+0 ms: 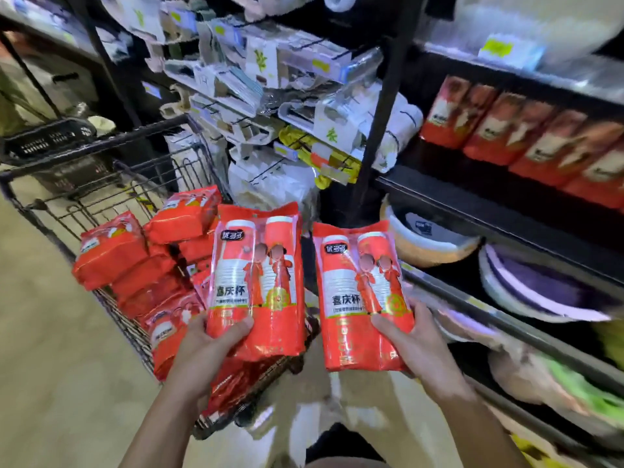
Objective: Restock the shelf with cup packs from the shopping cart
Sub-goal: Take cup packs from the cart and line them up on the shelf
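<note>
Gripping one cup pack per hand at centre frame: left pack [256, 282] in the left hand [216, 342] above the shopping cart [101, 146] at lower left, right pack [361, 298] in the right hand [415, 336] nearer the shelf [472, 211] at right, thumbs pressing across the lower fronts. Probably handling light and crushable, being twin columns of stacked cups under glossy, slippery red-and-clear film, so favouring a hold round the firm columns, not the crimped ends. Lying heaped in the cart, more red packs [111, 255]; standing in a row at upper right, matching packs [489, 126].
</note>
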`<state>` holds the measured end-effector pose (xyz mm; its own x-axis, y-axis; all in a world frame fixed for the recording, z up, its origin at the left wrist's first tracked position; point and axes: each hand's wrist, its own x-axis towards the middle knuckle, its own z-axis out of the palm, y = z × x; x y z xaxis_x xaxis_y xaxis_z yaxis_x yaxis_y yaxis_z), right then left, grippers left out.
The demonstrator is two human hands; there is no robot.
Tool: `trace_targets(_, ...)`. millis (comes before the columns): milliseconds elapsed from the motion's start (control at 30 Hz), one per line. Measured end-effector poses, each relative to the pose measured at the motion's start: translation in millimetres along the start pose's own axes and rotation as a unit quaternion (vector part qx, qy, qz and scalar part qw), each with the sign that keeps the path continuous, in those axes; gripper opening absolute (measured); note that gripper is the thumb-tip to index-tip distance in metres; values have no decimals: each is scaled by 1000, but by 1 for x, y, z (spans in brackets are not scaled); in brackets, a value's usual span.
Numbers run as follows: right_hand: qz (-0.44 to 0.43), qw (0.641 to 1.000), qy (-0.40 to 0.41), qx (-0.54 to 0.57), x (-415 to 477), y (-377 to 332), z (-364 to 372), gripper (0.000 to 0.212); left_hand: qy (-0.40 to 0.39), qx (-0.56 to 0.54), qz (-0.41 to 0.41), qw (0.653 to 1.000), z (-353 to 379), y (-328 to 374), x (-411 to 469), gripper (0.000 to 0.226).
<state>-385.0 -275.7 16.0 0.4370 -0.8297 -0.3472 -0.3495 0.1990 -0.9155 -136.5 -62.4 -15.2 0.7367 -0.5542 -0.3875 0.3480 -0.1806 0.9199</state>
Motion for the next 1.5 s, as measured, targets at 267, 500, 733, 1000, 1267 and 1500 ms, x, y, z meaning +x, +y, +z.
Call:
trace_targets(267, -34, 989, 136, 54, -31, 31, -116, 53, -123, 34, 58, 990, 122, 11, 6, 94)
trace_targets(500, -48, 976, 185, 103, -26, 39, -219, 70, -163, 66, 100, 979, 243, 15, 11, 77)
trace_targets(733, -87, 975, 156, 131, 11, 33, -285, 65, -203, 94, 124, 967, 333, 23, 24, 85)
trace_targets(1000, -91, 973, 183, 104, 114, 10, -312, 74, -148, 118, 173, 967, 411, 61, 98, 88)
trace_targets(1267, -130, 955, 262, 48, 253, -20, -315, 79, -118, 160, 237, 951, 481, 76, 212, 70)
trace_targets(1500, -136, 940, 314, 1, 356, -27, -312, 73, -116, 228, 264, 930, 528, 84, 298, 89)
